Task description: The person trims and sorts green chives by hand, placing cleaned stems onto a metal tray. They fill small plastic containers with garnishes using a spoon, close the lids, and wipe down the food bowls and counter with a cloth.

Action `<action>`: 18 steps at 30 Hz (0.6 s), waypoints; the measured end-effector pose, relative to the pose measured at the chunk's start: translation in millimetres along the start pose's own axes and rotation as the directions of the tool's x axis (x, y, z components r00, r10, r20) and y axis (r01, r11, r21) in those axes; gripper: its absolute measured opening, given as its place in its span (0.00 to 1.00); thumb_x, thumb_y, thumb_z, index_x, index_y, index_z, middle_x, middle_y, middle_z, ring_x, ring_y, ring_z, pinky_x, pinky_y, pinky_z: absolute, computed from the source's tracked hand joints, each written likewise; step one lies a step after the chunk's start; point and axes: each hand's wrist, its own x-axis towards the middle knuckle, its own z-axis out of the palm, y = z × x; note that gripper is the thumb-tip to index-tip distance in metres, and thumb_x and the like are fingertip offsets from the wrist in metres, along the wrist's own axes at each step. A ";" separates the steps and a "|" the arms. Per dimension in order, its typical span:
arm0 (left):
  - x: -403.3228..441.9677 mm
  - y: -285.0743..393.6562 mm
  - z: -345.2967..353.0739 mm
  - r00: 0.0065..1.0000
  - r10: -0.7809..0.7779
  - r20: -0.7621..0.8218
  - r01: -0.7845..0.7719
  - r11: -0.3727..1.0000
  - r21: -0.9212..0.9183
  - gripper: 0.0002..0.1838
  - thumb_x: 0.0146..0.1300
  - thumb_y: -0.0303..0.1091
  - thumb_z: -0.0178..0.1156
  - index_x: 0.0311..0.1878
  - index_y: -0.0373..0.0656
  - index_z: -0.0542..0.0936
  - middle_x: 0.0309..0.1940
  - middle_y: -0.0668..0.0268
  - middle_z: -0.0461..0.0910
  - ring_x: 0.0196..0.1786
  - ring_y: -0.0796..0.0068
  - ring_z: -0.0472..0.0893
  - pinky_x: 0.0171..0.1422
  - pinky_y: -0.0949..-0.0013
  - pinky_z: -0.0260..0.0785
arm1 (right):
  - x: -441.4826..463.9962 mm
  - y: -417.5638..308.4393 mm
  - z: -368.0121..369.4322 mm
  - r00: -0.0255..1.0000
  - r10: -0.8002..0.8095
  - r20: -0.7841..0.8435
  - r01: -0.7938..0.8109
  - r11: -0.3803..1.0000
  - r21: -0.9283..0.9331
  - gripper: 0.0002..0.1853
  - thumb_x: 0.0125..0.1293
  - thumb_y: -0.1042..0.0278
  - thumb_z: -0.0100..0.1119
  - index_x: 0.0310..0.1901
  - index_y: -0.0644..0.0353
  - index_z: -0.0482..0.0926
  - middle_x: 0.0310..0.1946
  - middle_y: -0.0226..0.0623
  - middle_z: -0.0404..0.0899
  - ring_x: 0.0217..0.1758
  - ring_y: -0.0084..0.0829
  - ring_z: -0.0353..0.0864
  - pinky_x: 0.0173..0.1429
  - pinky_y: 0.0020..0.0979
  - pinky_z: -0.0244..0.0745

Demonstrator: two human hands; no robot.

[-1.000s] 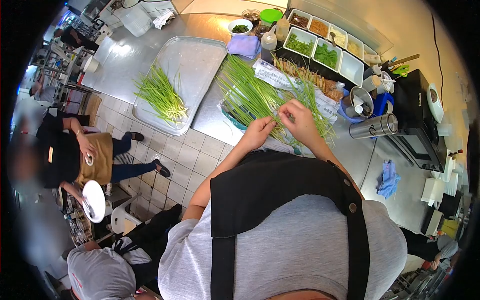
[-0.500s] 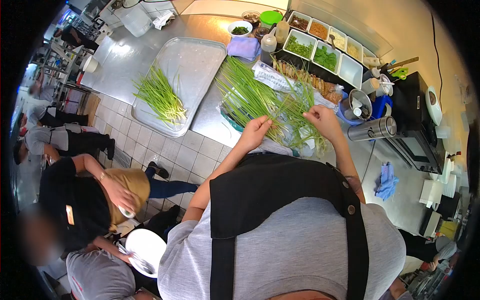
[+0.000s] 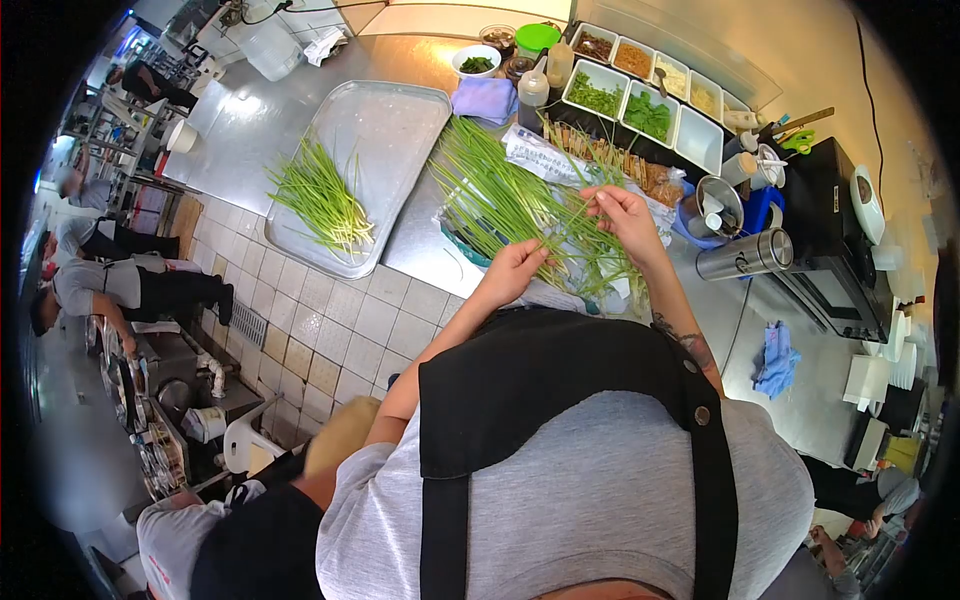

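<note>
At the counter's front edge, a loose pile of spring onions (image 3: pixel 495 180) lies on plastic wrapping, with thinner, tangled green stalks (image 3: pixel 600 255) at its right side. My left hand (image 3: pixel 515 271) is closed in a pinch on spring onion stalks at the pile's near end. Slightly higher and to the right, my right hand (image 3: pixel 625 222) pinches thin green stalks between thumb and fingers. A metal tray (image 3: pixel 395 115) to the left carries a tidier bunch of spring onions (image 3: pixel 325 205), white ends toward me.
Behind the pile stand squeeze bottles (image 3: pixel 533 95), a folded purple cloth (image 3: pixel 485 100) and white containers (image 3: pixel 650 115) of toppings. On the right are a steel tumbler (image 3: pixel 745 255), a blue cloth (image 3: pixel 775 360) and a black microwave (image 3: pixel 835 250). Co-workers (image 3: pixel 140 285) stand at left.
My right hand has moved up and slightly left over the stalks; my left hand has hardly shifted. A co-worker carrying a white plate has moved from the left to close beside me, partly hidden.
</note>
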 end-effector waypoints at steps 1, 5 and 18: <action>-0.5 1.1 -0.3 1.000 -0.012 -0.004 0.012 1.000 -0.001 0.14 0.66 0.37 0.49 0.32 0.37 0.77 0.19 0.69 0.72 0.26 0.83 0.67 0.32 0.74 0.61 | -0.4 0.4 -0.7 1.000 0.001 -0.015 -0.001 1.000 0.010 0.12 0.67 0.64 0.49 0.43 0.60 0.79 0.30 0.22 0.75 0.33 0.13 0.70 0.34 0.16 0.65; -2.5 2.4 0.2 0.999 0.032 -0.011 -0.032 0.999 0.005 0.14 0.65 0.37 0.49 0.32 0.36 0.77 0.19 0.68 0.72 0.26 0.83 0.67 0.32 0.73 0.62 | -2.3 1.2 -7.6 0.993 0.037 -0.112 -0.025 0.994 0.108 0.10 0.66 0.65 0.50 0.43 0.59 0.77 0.30 0.23 0.74 0.34 0.14 0.71 0.36 0.17 0.66; -2.5 7.6 -1.0 1.000 0.022 0.002 -0.022 0.999 0.043 0.14 0.66 0.36 0.49 0.30 0.35 0.76 0.20 0.68 0.73 0.26 0.83 0.67 0.33 0.73 0.62 | 1.3 1.9 -13.8 0.996 -0.018 -0.092 0.032 0.987 0.157 0.09 0.66 0.68 0.51 0.42 0.62 0.76 0.29 0.25 0.73 0.29 0.15 0.70 0.33 0.16 0.65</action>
